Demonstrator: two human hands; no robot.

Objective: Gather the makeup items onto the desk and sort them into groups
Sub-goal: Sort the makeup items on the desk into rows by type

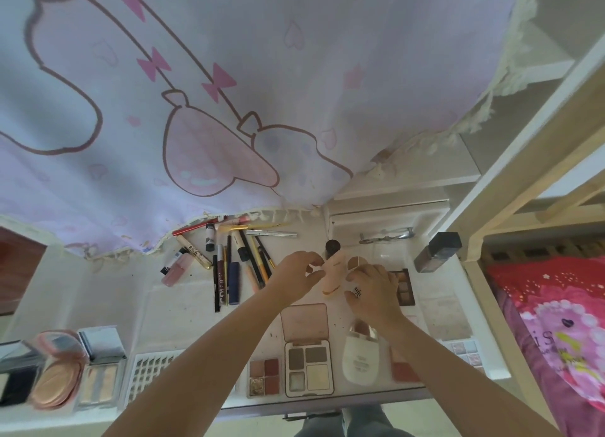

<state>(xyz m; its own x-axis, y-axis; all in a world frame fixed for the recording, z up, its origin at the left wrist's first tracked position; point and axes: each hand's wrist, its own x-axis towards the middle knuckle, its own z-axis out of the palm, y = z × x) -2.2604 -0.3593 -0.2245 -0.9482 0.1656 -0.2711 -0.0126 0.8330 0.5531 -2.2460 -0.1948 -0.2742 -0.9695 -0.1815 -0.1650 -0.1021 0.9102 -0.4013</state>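
On the white desk (435, 309) my left hand (296, 274) pinches the left side of a peach tube with a dark cap (334, 273). Just right of the tube, my right hand (375, 289) curls over a small white item with black lettering (356, 294), which it mostly hides. A round brown compact (355, 262) lies behind my right fingers. Pencils, liners and lip tubes (242, 260) form a loose cluster to the left. Eyeshadow palettes (309, 368) sit in a row at the near edge under my forearms, with a white bottle (360, 358).
A pink-printed curtain (196, 109) hangs over the desk's back. A dark square bottle (437, 253) and an eyelash curler (386, 235) lie at back right. Powder compacts (55, 384) and a white grid tray (147, 374) fill the near left. A wooden bed frame (491, 207) stands right.
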